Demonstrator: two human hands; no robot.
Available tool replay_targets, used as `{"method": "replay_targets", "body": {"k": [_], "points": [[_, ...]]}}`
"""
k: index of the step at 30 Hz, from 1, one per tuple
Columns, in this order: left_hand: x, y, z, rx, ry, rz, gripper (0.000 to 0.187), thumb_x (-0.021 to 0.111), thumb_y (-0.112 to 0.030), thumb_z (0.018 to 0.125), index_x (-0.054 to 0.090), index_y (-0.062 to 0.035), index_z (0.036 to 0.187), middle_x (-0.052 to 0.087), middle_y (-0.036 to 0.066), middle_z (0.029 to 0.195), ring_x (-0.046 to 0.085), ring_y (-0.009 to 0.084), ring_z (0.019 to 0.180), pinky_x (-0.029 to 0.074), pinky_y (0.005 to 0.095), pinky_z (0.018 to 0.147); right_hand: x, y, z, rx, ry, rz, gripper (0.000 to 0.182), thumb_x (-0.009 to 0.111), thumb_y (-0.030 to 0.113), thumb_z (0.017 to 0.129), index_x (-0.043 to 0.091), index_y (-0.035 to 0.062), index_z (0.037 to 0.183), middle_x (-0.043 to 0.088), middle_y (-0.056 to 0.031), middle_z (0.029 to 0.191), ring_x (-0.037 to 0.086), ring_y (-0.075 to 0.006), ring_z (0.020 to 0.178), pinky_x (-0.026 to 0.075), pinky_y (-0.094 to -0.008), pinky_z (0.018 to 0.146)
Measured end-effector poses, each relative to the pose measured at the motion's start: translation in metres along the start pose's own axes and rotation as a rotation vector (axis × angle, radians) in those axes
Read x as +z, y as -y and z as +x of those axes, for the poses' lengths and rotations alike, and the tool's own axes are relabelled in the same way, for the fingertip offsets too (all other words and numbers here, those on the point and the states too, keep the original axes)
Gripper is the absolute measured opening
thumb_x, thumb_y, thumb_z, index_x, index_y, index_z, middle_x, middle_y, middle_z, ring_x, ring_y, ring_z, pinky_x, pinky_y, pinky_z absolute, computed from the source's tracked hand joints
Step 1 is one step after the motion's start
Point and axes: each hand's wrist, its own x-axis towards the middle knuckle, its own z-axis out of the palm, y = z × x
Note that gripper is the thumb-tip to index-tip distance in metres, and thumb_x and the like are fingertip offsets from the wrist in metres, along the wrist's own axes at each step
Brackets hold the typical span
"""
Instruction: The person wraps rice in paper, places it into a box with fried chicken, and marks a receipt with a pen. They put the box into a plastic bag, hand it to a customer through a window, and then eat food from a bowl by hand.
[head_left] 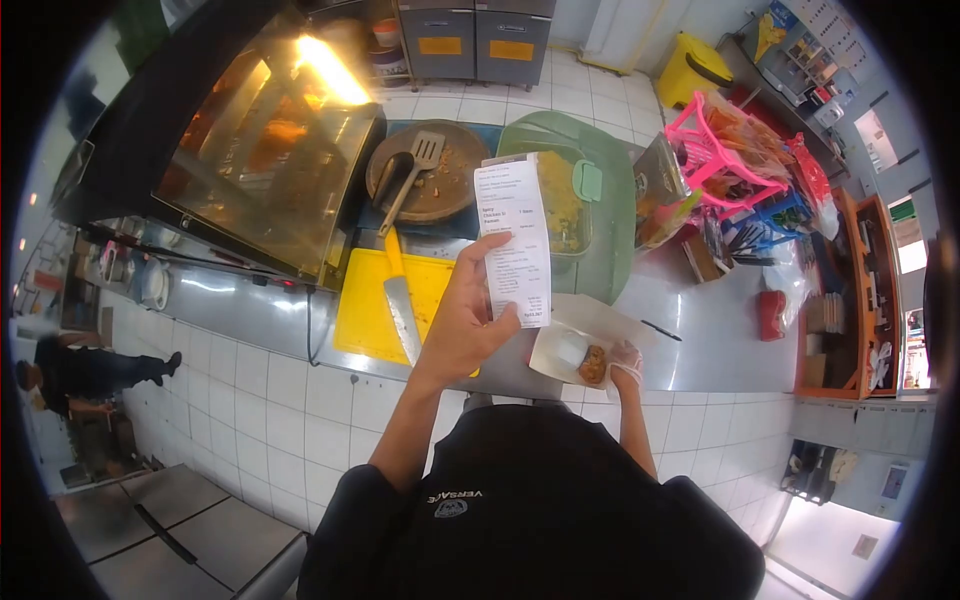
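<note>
My left hand is raised over the counter and pinches a long printed paper receipt, thumb low on it and fingers along its left side. Lower right, my right hand, in a clear plastic glove, grips the right edge of an open paper food box. Inside the box lie a browned, fried-looking piece of food and a white wrapped lump. Left of the receipt, a knife with a yellow handle rests on a yellow cutting board.
Behind are a round wooden chopping block bearing a slotted turner and a green lidded container. A lit glass food warmer stands left, a pink basket right. Another person is at far left.
</note>
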Motion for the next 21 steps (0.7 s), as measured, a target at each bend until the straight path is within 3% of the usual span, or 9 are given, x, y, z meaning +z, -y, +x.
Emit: {"method": "replay_targets", "body": {"k": [3,6,12,15,19,21], "points": [[0.019,0.004,0.006,0.016,-0.006,0.004,0.069,0.06,0.004,0.083,0.03,-0.0109,0.144,0.044,0.017,0.142,0.055,0.0231,0.123,0.051,0.0265,0.087,-0.037,0.006,-0.003,0.14,0.005,0.242,0.025,0.051,0.016,0.088,0.067,0.0062,0.105,0.065,-0.017,0.112,0.064,-0.0343,0.102,0.052,-0.041,0.087],[0.049,0.013,0.018,0.032,-0.012,-0.025,0.071,0.06,0.006,0.082,0.03,-0.0109,0.144,0.044,0.017,0.143,0.052,0.0226,0.125,0.05,0.0281,0.089,-0.012,-0.041,0.011,-0.083,-0.012,0.06,0.027,0.05,0.014,0.089,0.066,0.0061,0.109,0.065,-0.0172,0.113,0.062,-0.0335,0.106,0.051,-0.0413,0.09],[0.136,0.047,0.043,0.022,-0.042,-0.093,0.076,0.058,0.011,0.08,0.028,-0.0106,0.146,0.042,0.017,0.143,0.048,0.0215,0.129,0.047,0.0308,0.096,-0.017,-0.109,0.03,-0.099,0.049,0.225,0.028,0.047,0.014,0.092,0.065,0.0081,0.112,0.063,-0.0182,0.116,0.059,-0.0353,0.11,0.047,-0.0438,0.095],[0.184,0.067,0.055,0.044,-0.07,-0.067,0.078,0.056,0.013,0.08,0.025,-0.0095,0.148,0.042,0.016,0.142,0.047,0.0219,0.129,0.045,0.0329,0.1,-0.044,-0.132,0.042,-0.175,0.208,0.121,0.029,0.045,0.017,0.095,0.062,0.0073,0.116,0.062,-0.019,0.117,0.058,-0.0385,0.111,0.047,-0.0447,0.096],[0.241,0.084,0.065,-0.008,-0.087,-0.122,0.081,0.055,0.014,0.08,0.022,-0.0089,0.15,0.042,0.017,0.142,0.046,0.0229,0.13,0.042,0.0346,0.104,-0.053,-0.168,0.048,0.087,0.223,0.462,0.034,0.047,0.028,0.096,0.065,0.0058,0.115,0.061,-0.0236,0.121,0.057,-0.0421,0.113,0.046,-0.0478,0.094],[0.264,0.09,0.07,0.003,-0.084,-0.118,0.081,0.054,0.014,0.08,0.019,-0.0084,0.15,0.04,0.017,0.144,0.045,0.0224,0.13,0.041,0.0338,0.104,-0.061,-0.188,0.05,0.111,0.28,0.552,0.037,0.048,0.031,0.095,0.066,0.0037,0.113,0.061,-0.0261,0.117,0.058,-0.0424,0.111,0.046,-0.0481,0.094]]}}
